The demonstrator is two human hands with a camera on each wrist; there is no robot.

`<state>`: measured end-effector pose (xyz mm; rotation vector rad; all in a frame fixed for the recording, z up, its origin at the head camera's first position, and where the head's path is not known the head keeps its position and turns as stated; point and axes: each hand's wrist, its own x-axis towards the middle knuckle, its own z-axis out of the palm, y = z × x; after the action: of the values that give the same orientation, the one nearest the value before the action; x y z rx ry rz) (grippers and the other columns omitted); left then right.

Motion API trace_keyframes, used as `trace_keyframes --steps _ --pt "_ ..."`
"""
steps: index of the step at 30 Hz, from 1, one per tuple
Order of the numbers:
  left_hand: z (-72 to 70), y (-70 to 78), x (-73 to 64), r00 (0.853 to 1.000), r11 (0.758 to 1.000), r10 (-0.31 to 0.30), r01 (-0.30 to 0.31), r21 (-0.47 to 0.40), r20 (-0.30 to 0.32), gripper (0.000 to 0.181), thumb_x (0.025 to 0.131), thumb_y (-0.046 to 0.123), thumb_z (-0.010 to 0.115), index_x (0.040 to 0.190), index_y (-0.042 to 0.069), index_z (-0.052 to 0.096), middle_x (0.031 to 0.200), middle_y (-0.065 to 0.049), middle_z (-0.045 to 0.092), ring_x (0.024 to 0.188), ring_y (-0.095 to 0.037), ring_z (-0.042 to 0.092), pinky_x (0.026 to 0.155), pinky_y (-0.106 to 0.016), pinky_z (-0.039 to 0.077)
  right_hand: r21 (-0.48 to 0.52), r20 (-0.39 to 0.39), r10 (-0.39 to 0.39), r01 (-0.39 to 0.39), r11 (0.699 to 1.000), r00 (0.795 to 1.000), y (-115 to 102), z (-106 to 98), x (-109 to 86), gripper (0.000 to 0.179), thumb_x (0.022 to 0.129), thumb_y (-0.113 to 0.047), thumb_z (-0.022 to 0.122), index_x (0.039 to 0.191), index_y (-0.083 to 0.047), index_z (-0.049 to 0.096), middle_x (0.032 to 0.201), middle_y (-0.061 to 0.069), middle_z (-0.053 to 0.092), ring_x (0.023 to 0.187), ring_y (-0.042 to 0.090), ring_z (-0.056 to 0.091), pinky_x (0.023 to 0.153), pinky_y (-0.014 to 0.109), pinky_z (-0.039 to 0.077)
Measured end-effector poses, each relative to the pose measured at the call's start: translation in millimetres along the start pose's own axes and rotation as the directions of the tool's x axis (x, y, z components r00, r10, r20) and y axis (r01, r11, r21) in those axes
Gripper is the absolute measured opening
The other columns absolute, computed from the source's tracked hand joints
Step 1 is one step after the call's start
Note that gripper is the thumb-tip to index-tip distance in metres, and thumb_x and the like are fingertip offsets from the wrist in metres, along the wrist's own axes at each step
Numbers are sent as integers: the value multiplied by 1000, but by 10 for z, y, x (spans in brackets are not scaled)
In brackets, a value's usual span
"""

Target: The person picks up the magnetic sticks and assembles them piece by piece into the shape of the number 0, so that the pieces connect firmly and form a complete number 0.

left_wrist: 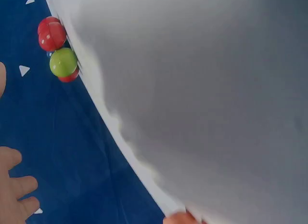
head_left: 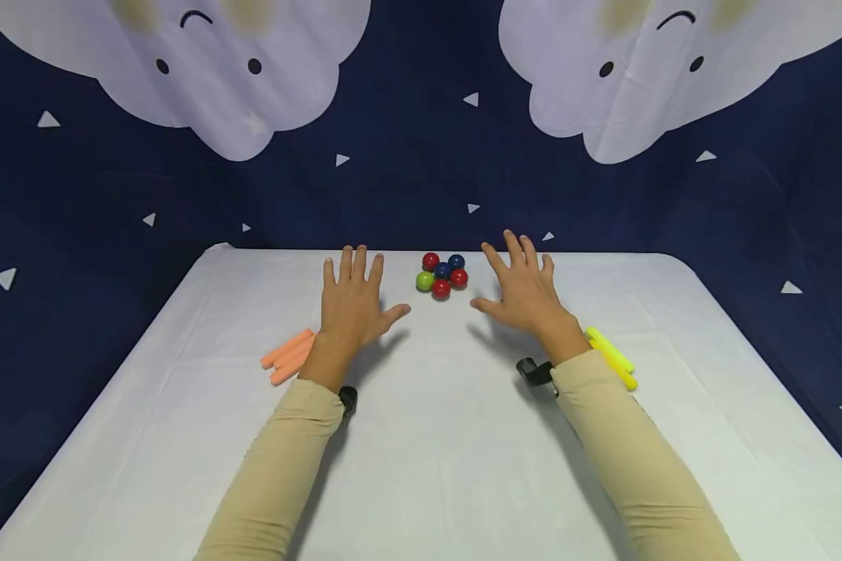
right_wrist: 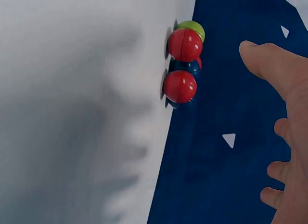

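Observation:
In the head view my left hand (head_left: pixel 354 308) hovers above the table with its fingers spread, holding nothing. My right hand (head_left: pixel 526 292) is held over the table on the other side, fingers apart and likewise holding nothing. Between them, near the far edge, sits a cluster of small glossy balls: a green ball (head_left: pixel 425 281), red balls (head_left: pixel 441 289) and dark blue balls (head_left: pixel 443 270). Orange sticks (head_left: pixel 291 357) lie beside my left wrist, partly hidden by it. Yellow sticks (head_left: pixel 612 358) lie by my right wrist, partly covered by the forearm.
A white cloth covers the table (head_left: pixel 435 452). Behind its far edge hangs a dark blue cloth (head_left: pixel 407 187) with clouds and small white triangles. A black strap mount (head_left: pixel 535 372) sits at my right wrist, and another mount (head_left: pixel 348 399) at the left.

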<state>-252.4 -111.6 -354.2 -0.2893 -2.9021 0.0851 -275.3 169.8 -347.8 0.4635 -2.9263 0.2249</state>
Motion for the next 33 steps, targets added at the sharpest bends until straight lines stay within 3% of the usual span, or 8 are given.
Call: trace_keyframes --steps 5,10,14,17,21,25,28,33 --pt "-84 -237 -88 998 998 34 -30 -58 55 93 88 67 56 156 9 28 165 -20 18 154 -40 11 121 -62 12 73 46 -9 5 997 999 68 -88 -47 77 90 -48 64 154 -15 35 163 21 20 151 45 11 112 72 18" --pt "-128 -575 -296 990 989 130 -125 -82 58 81 86 53 69 146 4 44 155 -25 36 147 -44 28 117 -62 24 160 142 -94 71 985 985 128 -155 -158 58 94 -33 62 144 -8 49 153 23 42 145 46 30 109 70 29" --pt "-131 -810 -544 979 975 206 -204 -93 9 61 82 38 76 129 1 62 140 -26 53 136 -44 43 110 -60 37 215 175 -174 135 967 969 181 -209 -310 49 95 -27 62 137 -4 56 144 22 52 139 45 39 112 66 31" --pt "-113 -941 -721 962 957 262 -269 -107 -72 35 81 27 79 105 3 73 121 -23 65 124 -42 54 102 -56 45 243 159 -219 177 954 963 219 -258 -416 45 94 -23 63 133 -2 59 139 21 58 135 45 43 113 61 32" --pt "-67 -1057 -892 938 939 319 -332 -91 -137 17 74 18 84 83 8 73 94 -14 68 102 -36 62 84 -49 53 257 143 -250 208 944 958 266 -276 -500 41 94 -20 64 131 0 61 135 20 61 133 44 47 112 59 34" --pt "-33 -1101 -964 956 947 289 -293 -130 -51 13 74 9 80 75 14 69 74 -2 60 78 -24 59 62 -37 48 263 158 -249 202 943 955 302 -230 -524 41 95 -20 63 131 0 60 136 20 61 133 44 46 112 59 34" --pt "-28 -1093 -957 970 954 242 -231 -192 34 11 79 5 75 77 14 69 72 1 64 73 -21 61 59 -35 47 263 170 -238 189 946 956 331 -192 -527 42 95 -20 62 131 0 60 137 20 60 134 44 45 113 59 33" --pt "-22 -1072 -917 975 958 203 -178 -227 93 5 84 10 74 81 13 71 84 -4 74 76 -24 67 60 -38 52 246 168 -224 179 953 960 380 -156 -535 42 95 -20 62 131 0 60 137 20 60 134 43 46 113 59 33"
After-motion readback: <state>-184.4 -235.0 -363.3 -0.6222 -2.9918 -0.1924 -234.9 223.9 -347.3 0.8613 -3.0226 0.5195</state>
